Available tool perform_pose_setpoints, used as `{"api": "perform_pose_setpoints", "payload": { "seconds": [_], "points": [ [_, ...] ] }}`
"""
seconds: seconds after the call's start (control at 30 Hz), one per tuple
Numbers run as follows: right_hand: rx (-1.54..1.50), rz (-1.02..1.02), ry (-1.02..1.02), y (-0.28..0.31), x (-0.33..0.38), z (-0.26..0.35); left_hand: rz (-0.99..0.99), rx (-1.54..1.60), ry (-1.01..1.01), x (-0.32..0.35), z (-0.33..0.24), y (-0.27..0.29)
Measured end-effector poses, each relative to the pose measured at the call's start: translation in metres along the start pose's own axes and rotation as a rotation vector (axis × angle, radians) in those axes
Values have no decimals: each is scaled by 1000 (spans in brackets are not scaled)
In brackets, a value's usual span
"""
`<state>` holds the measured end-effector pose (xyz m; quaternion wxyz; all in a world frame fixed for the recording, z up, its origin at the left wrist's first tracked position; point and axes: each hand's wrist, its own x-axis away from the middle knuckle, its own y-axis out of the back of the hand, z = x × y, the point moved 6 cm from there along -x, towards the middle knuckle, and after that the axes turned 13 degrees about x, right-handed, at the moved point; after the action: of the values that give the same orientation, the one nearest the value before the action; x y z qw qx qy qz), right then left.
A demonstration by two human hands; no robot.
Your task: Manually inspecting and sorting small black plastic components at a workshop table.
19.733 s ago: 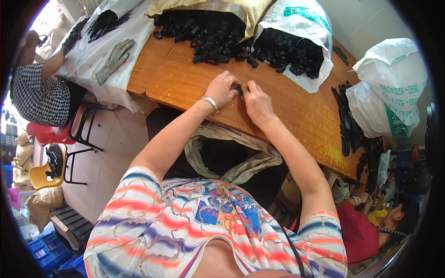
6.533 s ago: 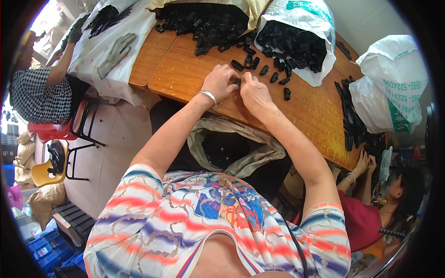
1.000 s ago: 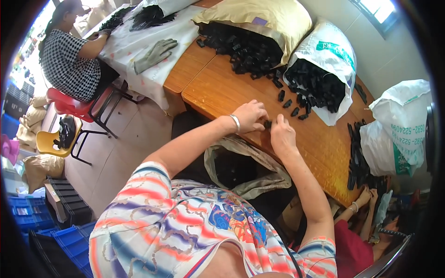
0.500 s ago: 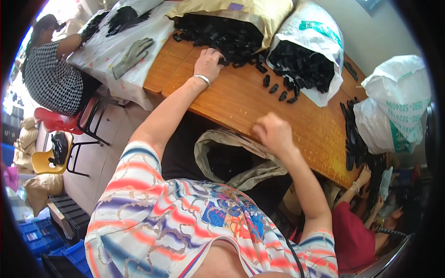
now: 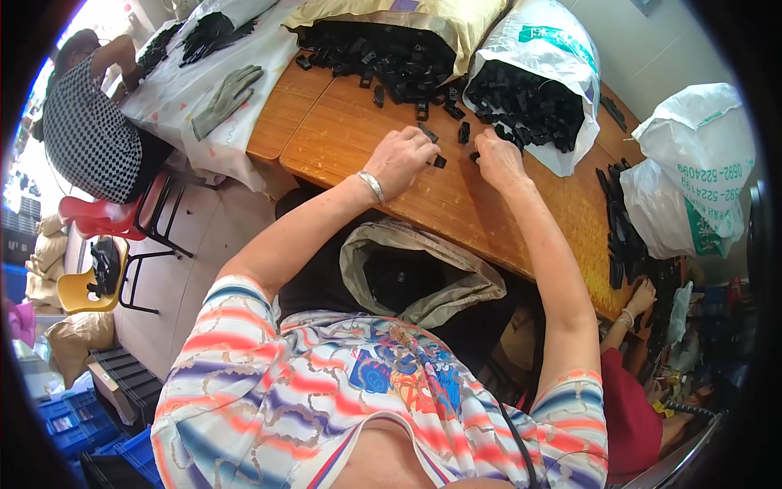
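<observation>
My left hand [image 5: 401, 161], a bracelet at its wrist, is over the wooden table with its fingers closed on small black plastic parts; one part [image 5: 440, 161] sticks out at the fingertips. To its right, my right hand [image 5: 500, 161] pinches at the table before the white sack, a dark bit of a black part [image 5: 475, 156] showing at its fingertips. Between the hands and the sacks lies a loose black part [image 5: 464, 133]. A heap of black parts [image 5: 375, 53] spills from the yellowish sack [image 5: 481, 24], and more [image 5: 529, 102] fill the white sack [image 5: 570, 41].
An open beige sack [image 5: 354, 265] sits at my lap below the edge of the wooden table [image 5: 334, 134]. Long black pieces [image 5: 617, 236] and another white sack [image 5: 692, 163] are at right. A grey glove [image 5: 228, 102] lies on the left table's cloth. Co-workers sit at left and right.
My left hand has come back from the heap toward the table's front edge, with parts in it. My right hand has gone forward from the edge to the loose parts before the white sack.
</observation>
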<state>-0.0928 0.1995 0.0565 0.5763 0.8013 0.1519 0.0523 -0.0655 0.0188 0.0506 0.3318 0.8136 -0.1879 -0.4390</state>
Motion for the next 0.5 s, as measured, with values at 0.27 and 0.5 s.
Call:
{"api": "perform_pose_setpoints", "payload": {
  "seconds": [0.27,0.5],
  "points": [
    [-372,115,-222,7,37,18,94,127,137,17,-7,-12],
    [-843,189,-462,-2,47,11,-77,191,228,30,3,2]
  ]
}}
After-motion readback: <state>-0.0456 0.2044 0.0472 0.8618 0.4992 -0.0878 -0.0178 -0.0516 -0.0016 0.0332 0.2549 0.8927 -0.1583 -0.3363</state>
